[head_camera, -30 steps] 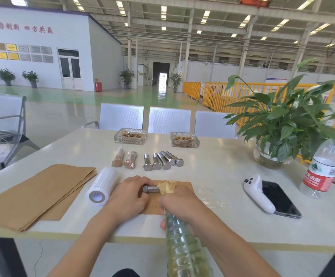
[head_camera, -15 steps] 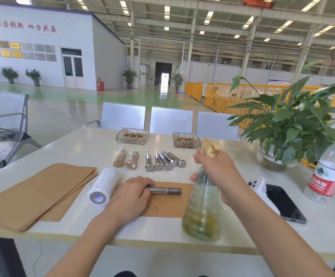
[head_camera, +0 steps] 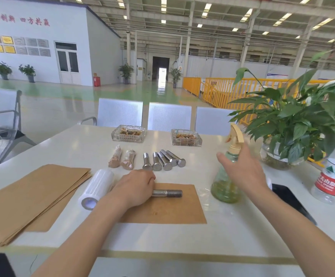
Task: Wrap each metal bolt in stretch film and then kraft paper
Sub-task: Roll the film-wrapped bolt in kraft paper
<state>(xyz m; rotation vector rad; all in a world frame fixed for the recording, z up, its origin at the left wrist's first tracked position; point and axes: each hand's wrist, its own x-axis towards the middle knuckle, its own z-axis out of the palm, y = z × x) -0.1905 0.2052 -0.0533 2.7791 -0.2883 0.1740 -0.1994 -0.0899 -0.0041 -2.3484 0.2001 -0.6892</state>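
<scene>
The left hand (head_camera: 135, 185) holds the head of a bolt (head_camera: 167, 193) lying on a kraft sheet (head_camera: 162, 208) on the surface — the right hand (head_camera: 240, 169), grip wide, is beside the spray bottle (head_camera: 225, 181).

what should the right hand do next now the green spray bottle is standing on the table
Probably reach for the white stretch film roll: the bare threaded metal bolt lies on the brown kraft sheet under the left hand, and the right hand is open beside the green spray bottle.

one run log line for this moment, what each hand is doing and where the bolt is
left hand: holds bolt on kraft sheet | right hand: open beside spray bottle | film roll: untouched
</scene>
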